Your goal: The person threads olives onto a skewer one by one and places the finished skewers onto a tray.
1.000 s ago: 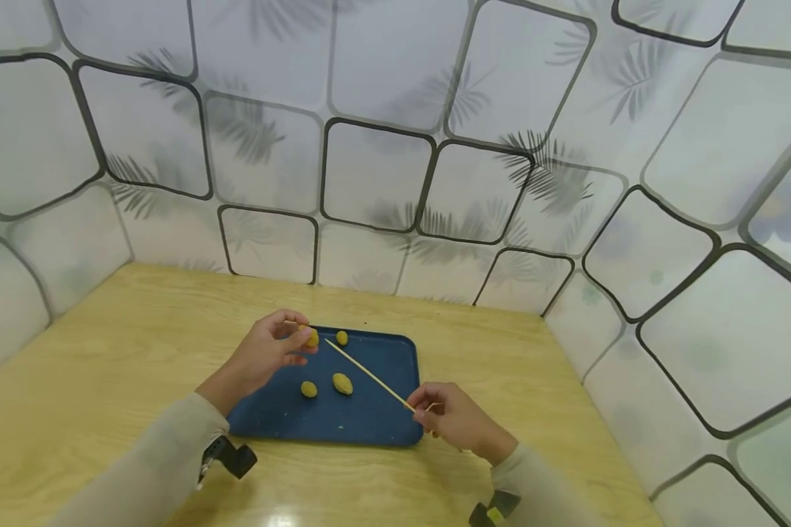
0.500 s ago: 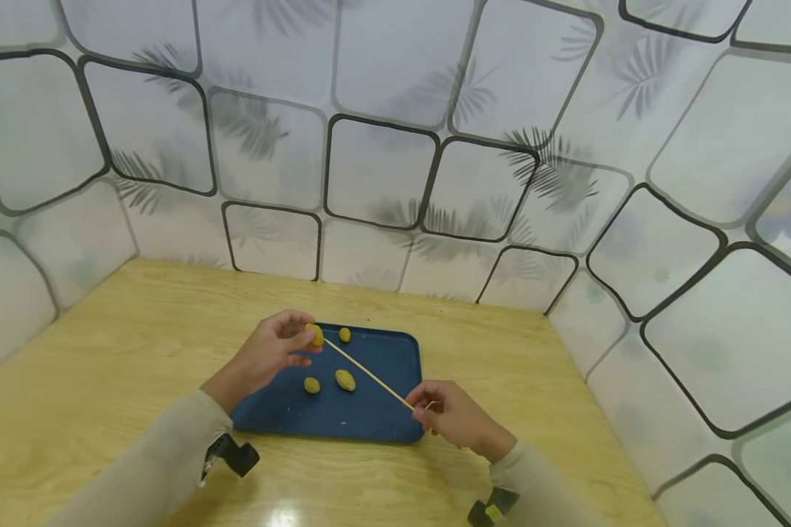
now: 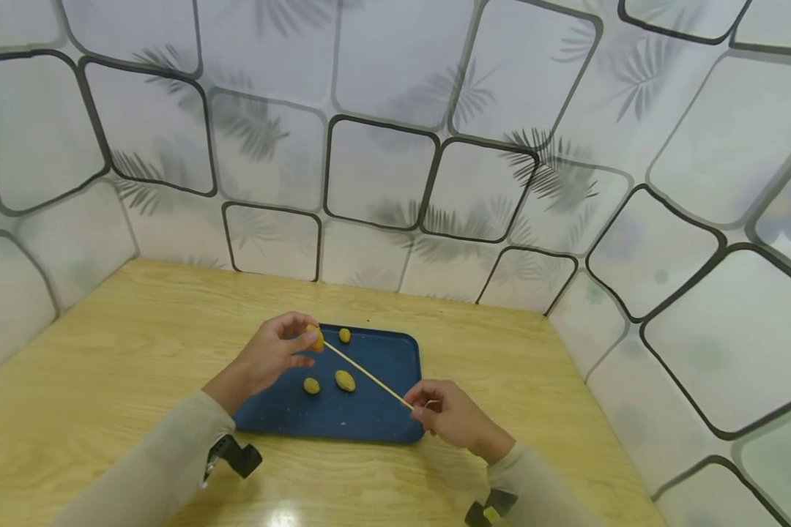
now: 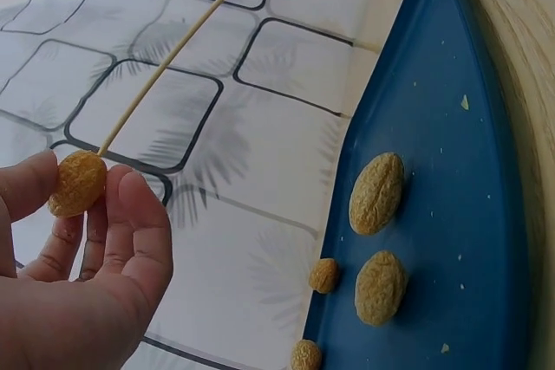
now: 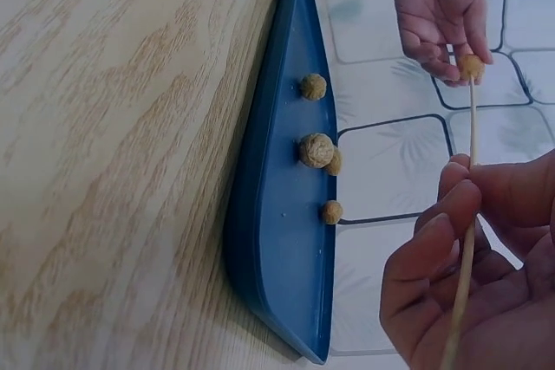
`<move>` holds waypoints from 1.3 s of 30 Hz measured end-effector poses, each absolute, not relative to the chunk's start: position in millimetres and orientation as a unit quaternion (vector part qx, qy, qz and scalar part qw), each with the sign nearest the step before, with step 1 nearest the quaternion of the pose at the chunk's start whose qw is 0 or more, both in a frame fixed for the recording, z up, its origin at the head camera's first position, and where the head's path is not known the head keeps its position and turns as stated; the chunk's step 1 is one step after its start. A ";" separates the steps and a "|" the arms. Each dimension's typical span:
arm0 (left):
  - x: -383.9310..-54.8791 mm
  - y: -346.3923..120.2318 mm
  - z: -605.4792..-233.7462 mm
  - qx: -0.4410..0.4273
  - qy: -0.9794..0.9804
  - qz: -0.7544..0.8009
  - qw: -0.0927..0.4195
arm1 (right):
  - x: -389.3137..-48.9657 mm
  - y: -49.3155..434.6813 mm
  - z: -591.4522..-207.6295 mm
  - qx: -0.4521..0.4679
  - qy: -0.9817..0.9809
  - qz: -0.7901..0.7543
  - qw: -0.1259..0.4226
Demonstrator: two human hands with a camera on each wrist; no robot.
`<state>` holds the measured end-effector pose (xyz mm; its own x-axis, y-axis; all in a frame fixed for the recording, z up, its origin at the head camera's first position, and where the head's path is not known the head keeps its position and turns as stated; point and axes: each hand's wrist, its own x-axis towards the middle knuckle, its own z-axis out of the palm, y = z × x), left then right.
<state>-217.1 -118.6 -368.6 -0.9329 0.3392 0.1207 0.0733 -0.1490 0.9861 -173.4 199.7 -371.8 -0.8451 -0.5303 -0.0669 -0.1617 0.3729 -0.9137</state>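
My left hand [image 3: 270, 355] pinches a wrinkled, yellow-brown oval piece, like a dried fruit [image 4: 79, 184], between thumb and fingertips above the tray's far left part. A thin wooden skewer [image 3: 369, 375] slants from my right hand [image 3: 458, 416] up to that piece. Its tip meets the end of the piece; how deep it goes, if at all, I cannot tell. Thumb and fingers of the right hand grip the skewer towards its rear, over the tray's right edge. Several similar wrinkled pieces [image 4: 377, 192] lie apart on the blue tray [image 3: 382, 421].
The tray rests on a light wooden table [image 3: 138, 351], with small crumbs scattered on its surface. A patterned wall [image 3: 376, 176] rises behind the table and on both sides. Dark camera mounts [image 3: 237, 455] sit on both wrists.
A small gap stood between the skewer tip and the held piece one second ago; now they meet. Both hands have hardly moved in the last half second.
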 end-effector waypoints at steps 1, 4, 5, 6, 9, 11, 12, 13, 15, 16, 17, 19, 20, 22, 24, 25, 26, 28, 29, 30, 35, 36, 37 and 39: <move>-217.0 -118.1 -368.4 0.162 0.640 0.746 0.089 | -173.0 199.0 -371.5 -0.215 0.809 -0.518 0.176; -216.2 -116.1 -367.3 0.165 0.630 0.754 0.085 | -173.4 197.8 -372.3 -0.220 0.804 -0.524 0.172; -216.2 -115.5 -366.7 0.166 0.629 0.755 0.084 | -173.8 197.4 -372.4 -0.223 0.804 -0.524 0.171; -216.3 -115.0 -365.8 0.167 0.629 0.755 0.082 | -174.0 197.0 -372.2 -0.225 0.804 -0.523 0.170; -219.2 -112.7 -362.6 0.175 0.621 0.760 0.078 | -175.8 196.9 -369.8 -0.231 0.808 -0.520 0.155; -220.6 -112.2 -361.7 0.181 0.615 0.764 0.076 | -176.3 196.1 -368.1 -0.231 0.811 -0.518 0.145; -221.2 -111.9 -361.1 0.183 0.612 0.766 0.075 | -176.6 195.8 -367.4 -0.231 0.812 -0.516 0.141; -221.9 -111.5 -360.6 0.184 0.609 0.768 0.074 | -176.9 195.6 -367.0 -0.231 0.814 -0.515 0.137; -222.1 -111.3 -359.8 0.184 0.607 0.770 0.073 | -176.9 194.8 -366.5 -0.231 0.816 -0.512 0.135; -221.9 -111.2 -359.7 0.181 0.606 0.771 0.074 | -176.9 194.5 -366.8 -0.231 0.817 -0.510 0.135; -221.4 -111.4 -359.6 0.179 0.605 0.772 0.075 | -176.7 194.0 -366.9 -0.232 0.819 -0.508 0.135; -220.6 -111.5 -360.3 0.173 0.604 0.774 0.077 | -176.4 192.9 -367.0 -0.232 0.820 -0.505 0.137; -220.3 -111.8 -360.9 0.170 0.604 0.775 0.079 | -176.1 192.3 -367.2 -0.233 0.821 -0.503 0.137; -219.6 -112.1 -362.5 0.164 0.601 0.778 0.081 | -175.5 190.8 -367.9 -0.234 0.823 -0.500 0.136; -218.6 -112.7 -364.3 0.159 0.599 0.780 0.084 | -175.2 189.3 -369.4 -0.236 0.823 -0.499 0.132; -218.4 -113.0 -365.0 0.156 0.597 0.782 0.085 | -175.4 188.7 -370.4 -0.238 0.825 -0.497 0.129; -217.7 -113.5 -365.8 0.153 0.596 0.783 0.088 | -175.6 188.0 -371.7 -0.240 0.826 -0.495 0.125; -216.0 -114.2 -367.5 0.146 0.596 0.784 0.096 | -175.4 186.8 -373.7 -0.239 0.827 -0.494 0.127; -215.1 -114.4 -368.1 0.142 0.596 0.784 0.100 | -175.3 186.3 -374.6 -0.238 0.827 -0.493 0.127; -214.4 -114.6 -368.4 0.138 0.597 0.783 0.104 | -175.1 185.7 -375.0 -0.237 0.827 -0.494 0.129; -217.0 -112.6 -366.9 0.133 0.602 0.780 0.107 | -175.9 183.8 -373.4 -0.229 0.827 -0.499 0.125; -218.4 -112.0 -366.1 0.135 0.602 0.779 0.107 | -176.2 183.5 -372.6 -0.229 0.827 -0.498 0.122; -219.7 -111.4 -365.3 0.135 0.602 0.780 0.106 | -176.7 183.3 -371.8 -0.230 0.829 -0.497 0.118; -221.3 -110.1 -363.2 0.132 0.601 0.781 0.109 | -177.5 182.8 -370.4 -0.231 0.833 -0.491 0.111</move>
<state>-221.3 -110.1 -363.2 -0.9417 0.3278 0.0753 -0.0115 -0.2549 0.9669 -177.5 182.8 -370.4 -0.8681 -0.4946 0.0416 -0.2762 0.4117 -0.8685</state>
